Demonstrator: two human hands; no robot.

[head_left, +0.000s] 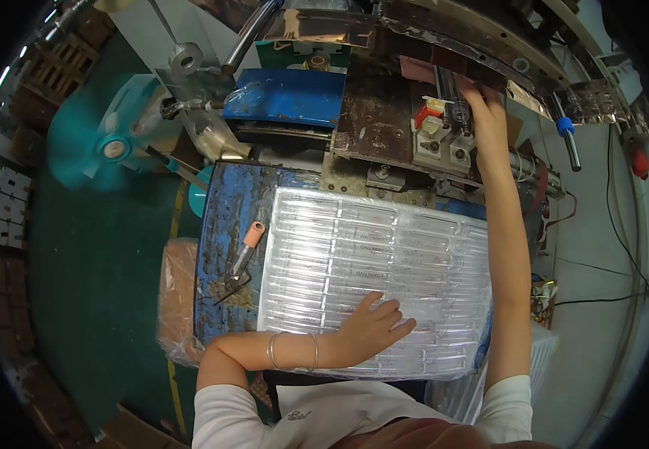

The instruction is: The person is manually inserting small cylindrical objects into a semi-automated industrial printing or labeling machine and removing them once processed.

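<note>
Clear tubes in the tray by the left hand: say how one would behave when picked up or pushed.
The clear tubes look see-through and hollow, so one is probably light for its size. Their rounded shape suggests one would roll if pushed outside the tray. Glossy highlights hint at slipperiness.

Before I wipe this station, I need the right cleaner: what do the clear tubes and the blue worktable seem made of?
Clear tubes: probably glossy plastic, transparent with bright highlights, though glass is possible. Blue worktable: likely painted metal, its coat worn to dark patches.
</note>
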